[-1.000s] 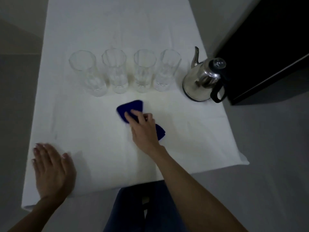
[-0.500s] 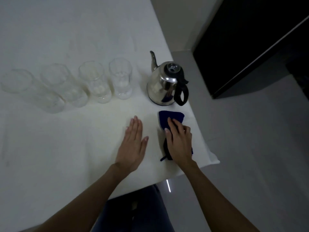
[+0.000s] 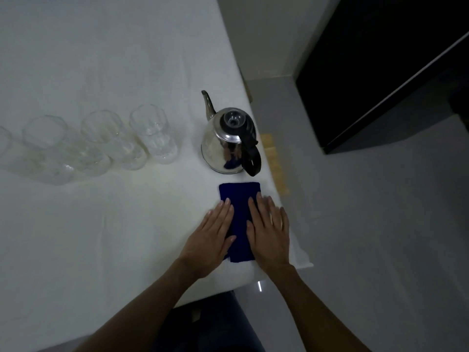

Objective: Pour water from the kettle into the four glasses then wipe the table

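Note:
A dark blue cloth (image 3: 239,199) lies flat as a rectangle near the table's front right corner. My left hand (image 3: 210,237) rests flat on its left edge and my right hand (image 3: 270,229) flat on its right side, fingers straight. Neither hand grips it. Just behind the cloth stands a shiny steel kettle (image 3: 225,143) with a black handle, spout pointing away. Left of it a row of clear glasses runs leftwards: the nearest glass (image 3: 153,133), a second glass (image 3: 111,141), a third glass (image 3: 55,151); a fourth is cut off by the left frame edge.
The table carries a white tablecloth (image 3: 101,237) whose right edge runs just beside the kettle and cloth. Grey floor lies to the right, with a black cabinet (image 3: 380,59) at the far right. My legs show below the front edge.
The cloth moved right from the table's middle to beside the kettle and now lies spread flat. My left hand came across from the far left onto it. The camera swung right.

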{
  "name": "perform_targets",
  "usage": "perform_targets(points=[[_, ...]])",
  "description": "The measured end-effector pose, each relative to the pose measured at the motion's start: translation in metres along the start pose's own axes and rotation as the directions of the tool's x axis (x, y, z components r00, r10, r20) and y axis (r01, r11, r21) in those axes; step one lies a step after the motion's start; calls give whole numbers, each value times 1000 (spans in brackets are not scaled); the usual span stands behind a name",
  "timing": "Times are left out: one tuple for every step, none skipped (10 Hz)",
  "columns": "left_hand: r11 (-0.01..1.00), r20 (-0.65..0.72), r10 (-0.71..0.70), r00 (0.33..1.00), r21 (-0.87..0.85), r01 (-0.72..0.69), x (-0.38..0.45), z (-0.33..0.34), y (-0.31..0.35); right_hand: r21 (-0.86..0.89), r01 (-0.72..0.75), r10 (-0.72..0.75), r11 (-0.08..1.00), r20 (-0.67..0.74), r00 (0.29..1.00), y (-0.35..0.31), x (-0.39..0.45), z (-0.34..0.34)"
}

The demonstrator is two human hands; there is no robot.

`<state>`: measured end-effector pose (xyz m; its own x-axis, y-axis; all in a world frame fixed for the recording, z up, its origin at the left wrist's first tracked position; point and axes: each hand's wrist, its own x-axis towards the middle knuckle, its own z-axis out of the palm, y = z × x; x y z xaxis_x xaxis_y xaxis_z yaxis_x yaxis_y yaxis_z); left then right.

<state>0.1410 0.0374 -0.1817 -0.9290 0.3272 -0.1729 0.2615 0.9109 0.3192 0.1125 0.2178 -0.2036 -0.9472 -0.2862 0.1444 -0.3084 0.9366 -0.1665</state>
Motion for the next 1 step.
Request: perform_targets(points=[[1000, -30, -3, 1000, 17, 4, -4, 1, -1, 55, -5, 3, 998, 41, 999, -10, 2, -3]])
